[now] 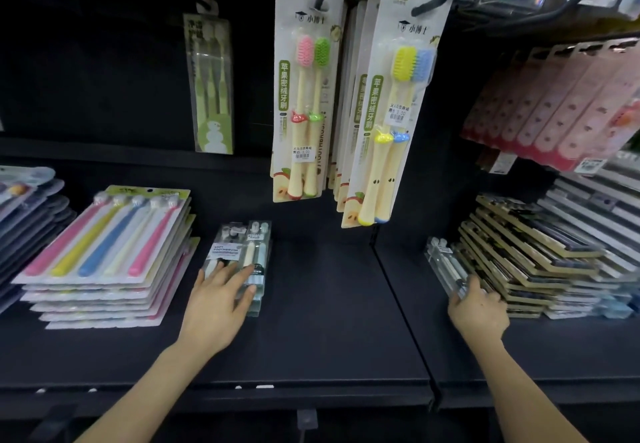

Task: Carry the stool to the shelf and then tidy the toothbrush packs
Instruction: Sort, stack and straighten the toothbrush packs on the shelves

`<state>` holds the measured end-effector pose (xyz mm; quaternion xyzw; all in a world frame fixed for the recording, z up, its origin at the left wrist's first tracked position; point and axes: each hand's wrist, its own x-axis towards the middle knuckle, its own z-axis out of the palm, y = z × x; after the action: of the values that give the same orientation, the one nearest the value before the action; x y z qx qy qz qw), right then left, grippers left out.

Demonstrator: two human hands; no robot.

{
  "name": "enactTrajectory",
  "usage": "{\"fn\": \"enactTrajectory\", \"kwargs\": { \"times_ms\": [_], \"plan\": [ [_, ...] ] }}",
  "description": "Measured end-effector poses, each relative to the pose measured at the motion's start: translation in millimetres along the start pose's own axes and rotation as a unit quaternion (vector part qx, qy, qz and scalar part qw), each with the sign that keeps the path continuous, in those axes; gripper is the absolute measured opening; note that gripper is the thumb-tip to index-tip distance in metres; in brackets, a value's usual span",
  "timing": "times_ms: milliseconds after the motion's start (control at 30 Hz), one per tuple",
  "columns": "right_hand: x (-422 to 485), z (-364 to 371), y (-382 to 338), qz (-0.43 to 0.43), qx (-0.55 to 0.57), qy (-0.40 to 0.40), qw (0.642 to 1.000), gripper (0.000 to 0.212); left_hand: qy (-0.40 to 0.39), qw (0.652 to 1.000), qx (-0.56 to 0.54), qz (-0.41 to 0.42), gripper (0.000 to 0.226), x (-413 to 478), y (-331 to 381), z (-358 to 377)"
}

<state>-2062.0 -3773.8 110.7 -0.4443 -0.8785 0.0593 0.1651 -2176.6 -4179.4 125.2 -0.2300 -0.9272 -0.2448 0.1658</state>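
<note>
A small stack of clear toothbrush packs lies on the black shelf, left of centre. My left hand rests on its near end, fingers spread over the top pack and thumb against its right side. Further right, a clear toothbrush pack leans against a stack of dark, gold-edged packs. My right hand grips the near end of that clear pack, fingers curled round it. No stool is in view.
A stack of wide packs with coloured brushes lies at the left. Two-brush packs hang from hooks above the shelf's middle. Pink packs hang at the right, with more stacks below.
</note>
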Motion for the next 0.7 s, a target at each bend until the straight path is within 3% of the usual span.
{"fn": "enactTrajectory", "kwargs": {
  "times_ms": [333, 533, 700],
  "plan": [
    [-16, 18, -10, -0.078, 0.117, 0.045, 0.989, 0.048, -0.012, 1.000, -0.027, 0.003, 0.061, 5, -5, 3],
    [-80, 8, -83, -0.158, 0.186, 0.030, 0.969, 0.054, -0.020, 0.998, -0.058, -0.007, 0.066, 4, -10, 3],
    [-137, 10, -161, -0.217, 0.169, -0.012, 0.961, 0.056, -0.029, 0.998, -0.058, 0.002, 0.067, 6, -13, 2]
  ]
}}
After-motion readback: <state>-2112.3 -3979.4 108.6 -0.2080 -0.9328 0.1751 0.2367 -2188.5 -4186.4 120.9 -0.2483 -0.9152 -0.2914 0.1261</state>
